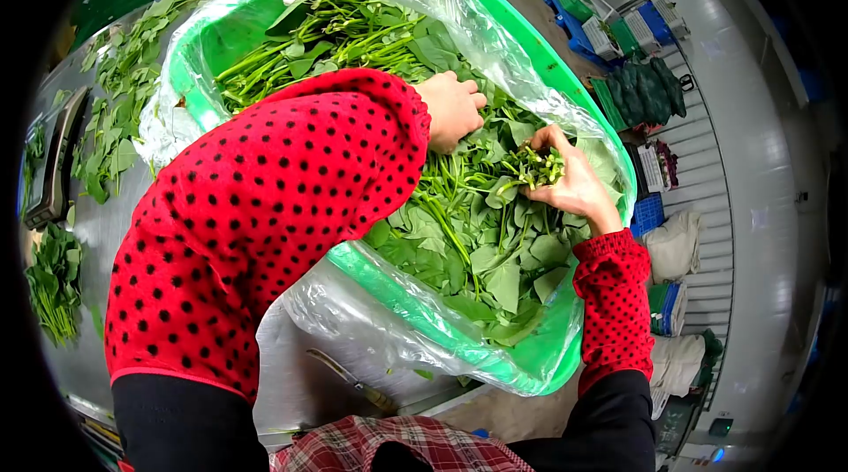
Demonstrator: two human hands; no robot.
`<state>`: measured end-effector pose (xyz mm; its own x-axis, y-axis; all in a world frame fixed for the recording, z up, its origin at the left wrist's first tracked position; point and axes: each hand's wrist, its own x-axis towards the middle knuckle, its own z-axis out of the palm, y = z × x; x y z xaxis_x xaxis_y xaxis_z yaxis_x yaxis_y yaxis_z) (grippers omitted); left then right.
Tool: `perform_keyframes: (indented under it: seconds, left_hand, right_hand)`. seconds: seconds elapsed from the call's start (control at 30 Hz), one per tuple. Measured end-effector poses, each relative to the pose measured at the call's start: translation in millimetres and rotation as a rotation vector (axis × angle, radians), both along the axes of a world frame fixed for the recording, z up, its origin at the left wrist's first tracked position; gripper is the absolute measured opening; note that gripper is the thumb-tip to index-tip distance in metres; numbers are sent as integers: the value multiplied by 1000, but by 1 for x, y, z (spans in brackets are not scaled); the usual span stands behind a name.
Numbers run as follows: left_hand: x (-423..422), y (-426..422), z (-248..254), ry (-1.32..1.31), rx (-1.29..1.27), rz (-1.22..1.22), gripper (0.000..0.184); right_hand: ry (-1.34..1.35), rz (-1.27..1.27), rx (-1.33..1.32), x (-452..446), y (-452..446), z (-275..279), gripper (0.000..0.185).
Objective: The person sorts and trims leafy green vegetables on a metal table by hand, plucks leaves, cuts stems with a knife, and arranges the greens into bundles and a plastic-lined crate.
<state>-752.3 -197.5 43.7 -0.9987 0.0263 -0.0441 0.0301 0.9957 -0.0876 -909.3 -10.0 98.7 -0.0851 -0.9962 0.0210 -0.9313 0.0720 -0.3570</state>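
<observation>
From my remote seat I see a metal table point(79, 375) extending left of the green crate point(508, 8). Clear plastic point(353, 317) lines the crate, and leafy greens point(512, 286) lie in it. The left hand point(452, 110) rests over the crate's middle, fingers bent; I can't tell whether it grips anything. Over the crate's right side, the right hand point(579, 182) pinches a bundle of stems point(537, 167).

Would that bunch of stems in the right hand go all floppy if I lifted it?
The bunch would probably stay firm where many stem ends sit packed in the right hand. Its far end might droop, if it resembles the broad, thin leaves in the green tub.
</observation>
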Motion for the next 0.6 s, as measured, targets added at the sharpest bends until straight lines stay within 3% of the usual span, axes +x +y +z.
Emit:
perform_keyframes:
  seconds: [0.07,0.13,0.2,0.27,0.33,0.4,0.43,0.57,0.6]
  left_hand:
    - [0,0,-4,-59,-63,-5,58]
    - [7,0,-13,167,98,-37,62]
    - [6,3,-18,152,60,-37,67]
    - [4,4,-23,90,-125,-28,68]
    - [3,13,-16,63,-122,3,65]
    - [1,20,-8,44,-260,-13,62]
    - [-2,18,-15,212,-265,-81,61]
    - [-8,42,-22,204,-157,-293,61]
    - [-10,45,-28,206,-110,-302,54]
  right_hand:
    - [-197,-93,-38,2,8,7,59]
    - [-410,-135,-83,8,18,22,64]
    - [-211,-6,-62,2,24,27,53]
    - [-179,104,-96,6,26,27,42]
    - [-152,115,-163,6,29,28,37]
    - [-186,90,-113,4,33,27,36]
    - [-223,63,-63,2,36,24,35]
    - [-14,135,-5,17,26,8,39]
    - [-9,107,76,16,23,8,49]
